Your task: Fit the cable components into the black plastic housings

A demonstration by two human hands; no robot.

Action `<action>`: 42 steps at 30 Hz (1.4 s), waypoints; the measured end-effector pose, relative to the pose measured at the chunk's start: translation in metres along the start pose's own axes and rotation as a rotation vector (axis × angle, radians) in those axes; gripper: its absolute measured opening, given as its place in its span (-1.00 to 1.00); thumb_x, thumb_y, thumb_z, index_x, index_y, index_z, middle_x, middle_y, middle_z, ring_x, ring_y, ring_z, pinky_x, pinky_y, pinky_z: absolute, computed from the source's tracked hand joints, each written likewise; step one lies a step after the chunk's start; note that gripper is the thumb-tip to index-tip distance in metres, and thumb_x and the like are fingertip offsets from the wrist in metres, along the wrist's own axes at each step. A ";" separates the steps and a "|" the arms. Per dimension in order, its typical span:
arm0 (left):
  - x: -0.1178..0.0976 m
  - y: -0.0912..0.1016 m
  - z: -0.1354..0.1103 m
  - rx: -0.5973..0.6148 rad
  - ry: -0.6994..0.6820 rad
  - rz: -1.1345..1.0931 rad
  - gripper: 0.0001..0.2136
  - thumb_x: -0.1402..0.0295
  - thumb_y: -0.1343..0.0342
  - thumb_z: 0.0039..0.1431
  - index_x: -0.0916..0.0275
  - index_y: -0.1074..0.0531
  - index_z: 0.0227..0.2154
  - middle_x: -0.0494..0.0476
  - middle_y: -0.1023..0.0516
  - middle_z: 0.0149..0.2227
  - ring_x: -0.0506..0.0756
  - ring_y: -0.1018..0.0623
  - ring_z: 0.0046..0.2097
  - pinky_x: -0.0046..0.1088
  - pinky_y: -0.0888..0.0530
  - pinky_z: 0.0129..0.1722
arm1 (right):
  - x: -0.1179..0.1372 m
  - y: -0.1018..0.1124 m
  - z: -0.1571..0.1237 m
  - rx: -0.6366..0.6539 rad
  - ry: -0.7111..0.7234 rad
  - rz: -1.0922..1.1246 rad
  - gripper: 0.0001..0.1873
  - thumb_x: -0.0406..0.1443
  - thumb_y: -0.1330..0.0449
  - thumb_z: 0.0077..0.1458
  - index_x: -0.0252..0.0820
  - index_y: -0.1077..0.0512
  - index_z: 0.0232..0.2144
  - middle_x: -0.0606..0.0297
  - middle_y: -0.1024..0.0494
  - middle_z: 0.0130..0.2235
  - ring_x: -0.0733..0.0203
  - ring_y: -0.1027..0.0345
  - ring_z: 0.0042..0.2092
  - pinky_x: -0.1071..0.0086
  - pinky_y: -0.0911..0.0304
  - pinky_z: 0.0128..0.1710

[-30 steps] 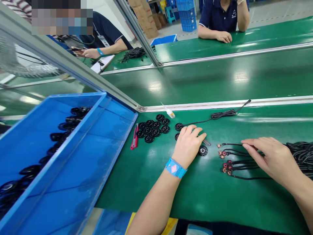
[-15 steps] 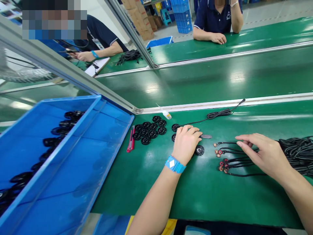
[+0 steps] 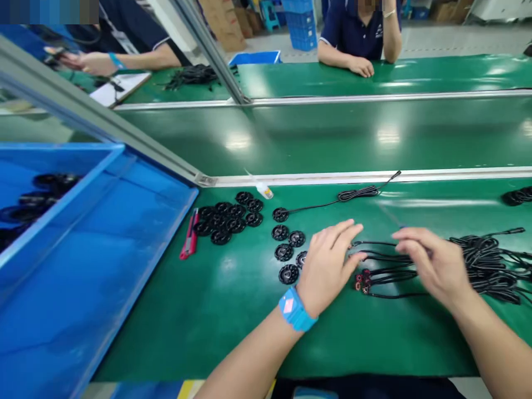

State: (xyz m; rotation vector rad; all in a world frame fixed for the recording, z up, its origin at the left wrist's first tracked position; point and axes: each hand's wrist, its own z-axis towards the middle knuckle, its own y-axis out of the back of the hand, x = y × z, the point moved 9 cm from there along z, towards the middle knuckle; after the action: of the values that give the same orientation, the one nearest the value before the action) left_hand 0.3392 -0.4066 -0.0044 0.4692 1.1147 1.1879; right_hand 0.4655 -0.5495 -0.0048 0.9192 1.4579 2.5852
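Note:
My left hand (image 3: 328,266) reaches over the cable ends with its fingers stretched out and the thumb apart. It covers part of one black disc and the tips of the upper black cables (image 3: 394,256). Below it, small red and copper-coloured ends (image 3: 362,281) show on the lower cables. My right hand (image 3: 434,263) is closed above the cables, and a thin, blurred tool (image 3: 393,216) with a bluish part sticks out from its fingertips. Several loose black discs (image 3: 284,252) lie left of my left hand. Behind them, another disc (image 3: 280,214) is joined to a coiled black cable (image 3: 359,193).
More black discs (image 3: 220,221) cluster beside a red utility knife (image 3: 189,238) and a white dropper bottle (image 3: 264,190). A blue bin (image 3: 137,221) with black parts stands at left. Cable bundles (image 3: 482,266) lie at right. Two people sit across the green bench (image 3: 316,133).
My left hand has moved from the discs to the cable ends, uncovering several discs. My right hand has closed and now holds a thin tool. The view has shifted right.

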 end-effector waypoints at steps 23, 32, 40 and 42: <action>0.019 -0.023 -0.023 0.364 0.033 0.008 -0.70 0.12 -0.43 0.24 0.23 -0.60 -0.16 0.13 -0.71 -0.18 0.25 -0.55 -0.03 -0.17 -0.33 -0.08 | 0.030 0.037 0.001 -0.003 0.136 -0.276 -0.83 -0.22 -0.23 0.40 0.05 -0.56 -0.01 0.14 -0.55 -0.08 0.00 -0.45 -0.13 0.11 -0.29 -0.10; 0.019 -0.010 -0.019 0.264 0.146 -0.236 -0.90 0.36 -0.21 0.44 0.20 -0.62 -0.16 0.09 -0.75 -0.15 0.18 -0.61 -0.09 -0.16 -0.42 -0.06 | 0.031 -0.047 -0.008 0.337 0.149 0.074 -0.56 -0.19 -0.25 0.42 -0.09 -0.42 0.28 0.22 -0.66 -0.12 0.14 -0.42 -0.21 0.25 -0.40 -0.19; 0.017 -0.015 -0.021 0.208 0.404 -1.028 -0.73 0.50 -0.31 0.24 0.23 -0.56 -0.02 0.17 -0.75 -0.12 0.10 -0.74 -0.13 -0.38 -0.68 -0.08 | 0.043 -0.013 0.002 0.187 0.131 0.224 -0.91 -0.27 -0.26 0.41 -0.02 -0.57 -0.08 0.40 -0.65 -0.34 0.30 -0.34 -0.44 0.32 -0.30 -0.35; 0.015 -0.023 -0.025 0.194 0.450 -1.165 -0.59 0.49 -0.42 0.12 0.22 -0.53 0.04 0.21 -0.74 -0.08 0.13 -0.74 -0.07 -0.36 -0.69 -0.02 | 0.048 -0.006 0.002 0.159 0.153 0.190 -0.91 -0.29 -0.27 0.41 -0.01 -0.56 -0.08 0.42 -0.66 -0.34 0.31 -0.32 -0.46 0.32 -0.30 -0.36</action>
State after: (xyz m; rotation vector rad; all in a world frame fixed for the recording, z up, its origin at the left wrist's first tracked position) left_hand 0.3285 -0.4079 -0.0396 -0.3374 1.5554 0.1393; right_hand 0.4259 -0.5298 0.0139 0.9385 1.7162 2.7615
